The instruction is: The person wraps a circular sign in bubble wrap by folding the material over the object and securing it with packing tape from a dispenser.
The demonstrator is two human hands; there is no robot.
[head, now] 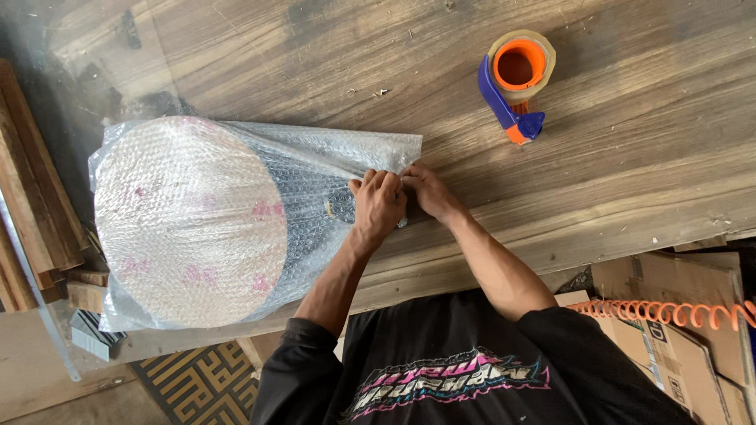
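A large cone-shaped object wrapped in clear bubble wrap [197, 220] lies on its side on the wooden table [630, 142], its wide round base toward the left. My left hand [378, 205] presses down on the narrow end of the wrapped bundle. Beside it, my right hand [425, 189] pinches the loose edge of the bubble wrap at the bundle's tip. Both hands touch each other and the wrap.
A tape dispenser with an orange core and blue handle [516, 79] rests on the table at the upper right. Wooden planks [31, 205] are stacked at the left. Cardboard boxes [677, 330] and an orange coiled cord [669, 312] sit at the lower right.
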